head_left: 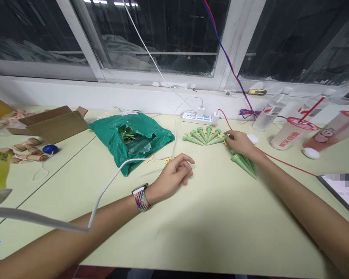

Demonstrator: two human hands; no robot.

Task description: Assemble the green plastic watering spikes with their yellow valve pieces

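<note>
My left hand (177, 172) is over the middle of the table, loosely curled with its index finger apart from the rest; nothing shows in it. Small yellow pieces (168, 159) lie just behind it, partly hidden. My right hand (240, 143) has its thumb and fingers closed at the wide end of a green plastic spike (218, 140), the rightmost of a fan. Several green spikes (204, 135) make up that fan, tips together toward me, with yellow bits at their caps. Beneath my right wrist lie more green spikes (242, 162), partly covered by the arm.
A torn green plastic bag (107, 130) holds more green parts. Behind stands a power strip (189, 117) with a white cable (116, 175) crossing over my left forearm. Cups (292, 133) and a bottle (269, 112) are at right; a cardboard box (54, 126) and wooden toys (31, 149) at left.
</note>
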